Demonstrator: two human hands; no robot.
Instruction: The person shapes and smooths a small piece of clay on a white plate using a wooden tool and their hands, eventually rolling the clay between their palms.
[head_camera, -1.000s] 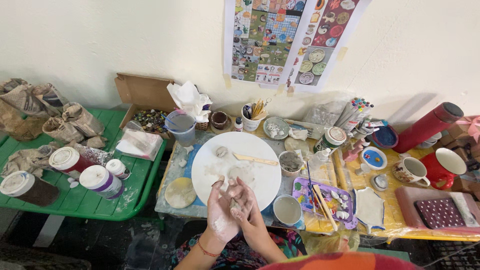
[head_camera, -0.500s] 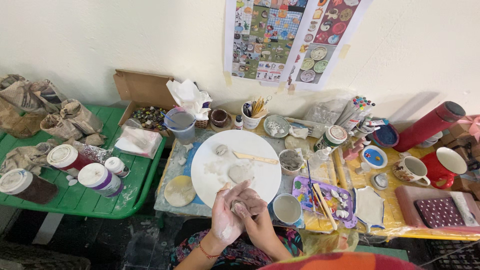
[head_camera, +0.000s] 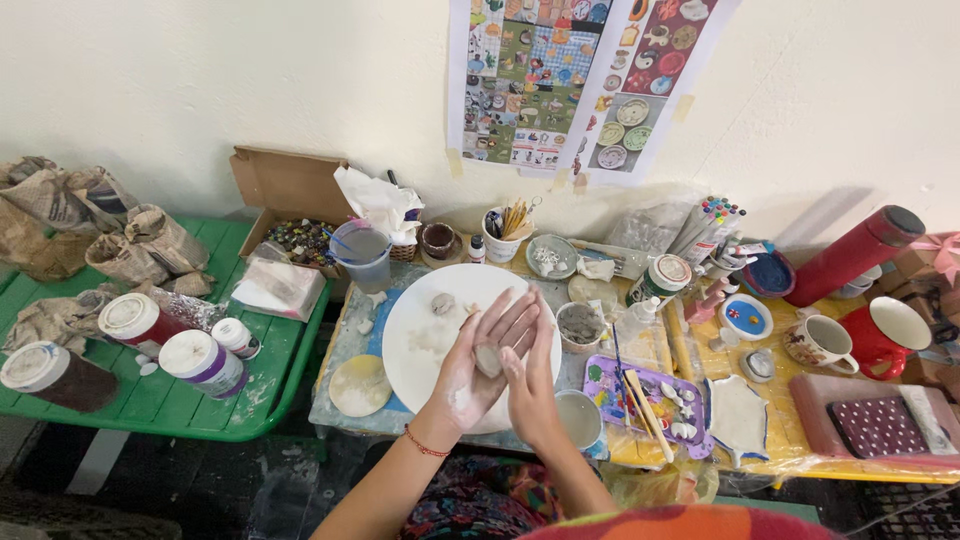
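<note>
My left hand (head_camera: 478, 362) is held palm up over the white round board (head_camera: 425, 335), fingers spread, with a small grey lump of clay (head_camera: 488, 359) resting in the palm. My right hand (head_camera: 531, 388) stands edge-on against it, its palm pressed to the clay, fingers straight. Both hands are dusted with pale clay. A second grey clay lump (head_camera: 442, 303) lies on the board's far part. A flat round clay disc (head_camera: 360, 385) sits on the table left of the board.
A water cup (head_camera: 364, 254), a bowl of grey slip (head_camera: 581, 325), a small white cup (head_camera: 580, 417) and a purple paint palette with brushes (head_camera: 648, 395) ring the board. Mugs (head_camera: 822, 342) and a red flask (head_camera: 855, 253) stand right. The green table (head_camera: 160, 395) at left carries jars and newspaper bundles.
My hands have opened from a clasp around the clay; the left palm now faces up with the lump showing, and the right hand slides along it. The view has tipped slightly.
</note>
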